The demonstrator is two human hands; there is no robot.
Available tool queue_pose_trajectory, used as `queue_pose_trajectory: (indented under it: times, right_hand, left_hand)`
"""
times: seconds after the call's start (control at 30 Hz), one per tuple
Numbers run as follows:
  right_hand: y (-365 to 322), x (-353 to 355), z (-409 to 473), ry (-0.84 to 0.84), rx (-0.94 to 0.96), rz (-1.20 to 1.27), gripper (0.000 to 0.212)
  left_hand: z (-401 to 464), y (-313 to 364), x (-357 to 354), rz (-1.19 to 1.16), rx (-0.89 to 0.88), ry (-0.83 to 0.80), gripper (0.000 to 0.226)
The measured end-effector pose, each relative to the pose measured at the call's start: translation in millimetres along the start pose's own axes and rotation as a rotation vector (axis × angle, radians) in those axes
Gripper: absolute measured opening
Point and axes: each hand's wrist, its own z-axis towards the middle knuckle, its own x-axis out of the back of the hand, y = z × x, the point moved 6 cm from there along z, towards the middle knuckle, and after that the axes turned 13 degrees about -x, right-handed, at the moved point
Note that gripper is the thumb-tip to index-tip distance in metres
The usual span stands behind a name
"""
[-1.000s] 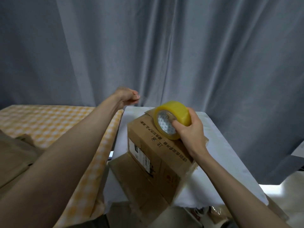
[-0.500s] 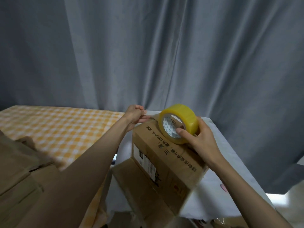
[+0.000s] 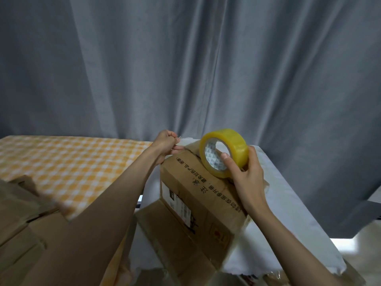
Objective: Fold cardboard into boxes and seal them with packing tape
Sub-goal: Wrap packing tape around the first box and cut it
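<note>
Item: one box [image 3: 198,195], centre frame on one white table [image 3: 288,203]. One tape roll [image 3: 223,152] at its 12 o'clock end, grasped by my right hand [image 3: 245,178]. Left hand [image 3: 167,144], at 11 o'clock, is clenched, pinching what I take for the tape's free end (film barely visible). Risk: the strip could twist or stick to itself.

Home-type rm, grey curtain [image 3: 185,65] backdrop, checked tablecloth [image 3: 68,162], white-covered table [image 3: 288,203], cardboard stack [image 3: 18,213].
</note>
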Motion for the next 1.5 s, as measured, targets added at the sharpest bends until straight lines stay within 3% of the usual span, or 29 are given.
queue_pose_trajectory:
  times: [0.13, 0.27, 0.37, 0.43, 0.6, 0.7, 0.83, 0.87, 1.03, 1.1, 1.2, 1.33, 1.5]
  right_hand:
    - [2, -1, 0, -0.011, -0.025, -0.029, 0.036]
    - [7, -2, 2, -0.049, -0.06, -0.03, 0.047]
    - [9, -4, 2, -0.076, -0.035, -0.046, 0.048]
    - [10, -4, 3, -0.075, -0.027, -0.042, 0.048]
    - [12, -5, 3, -0.067, -0.008, -0.047, 0.047]
    - [13, -5, 2, -0.062, 0.0, -0.048, 0.046]
    - [13, -5, 2, -0.051, 0.003, -0.059, 0.046]
    - [13, -5, 2, -0.051, 0.002, -0.058, 0.047]
    - [13, -5, 2, -0.045, -0.008, -0.057, 0.049]
    - [13, -5, 2, -0.043, -0.01, -0.054, 0.05]
    - [15, -6, 3, -0.046, -0.014, -0.038, 0.048]
    - [18, -6, 5, -0.036, -0.027, -0.079, 0.045]
    - [20, -3, 7, -0.052, -0.033, 0.021, 0.036]
  left_hand:
    - [2, -3, 2, -0.026, 0.066, -0.052, 0.012]
    - [3, -5, 2, -0.034, 0.124, -0.039, 0.036]
    - [7, -10, 1, -0.045, 0.162, -0.043, 0.028]
    - [10, -11, 1, 0.018, 0.161, -0.036, 0.014]
    - [8, -21, 3, 0.269, 0.184, -0.012, 0.007]
    - [10, -16, 2, 0.392, 0.183, -0.038, 0.027]
    - [13, 1, -7, 0.588, 0.093, -0.077, 0.074]
    - [13, 5, -10, 0.62, 0.079, -0.076, 0.077]
    - [10, 13, -9, 0.889, -0.02, -0.064, 0.022]
    - [5, 5, -8, 0.81, -0.007, -0.156, 0.015]
    - [-3, 0, -6, 0.685, -0.059, -0.181, 0.03]
    - [-8, 6, -6, 0.764, -0.209, -0.205, 0.031]
    - [-33, 18, -19, 0.957, -0.639, -0.335, 0.05]
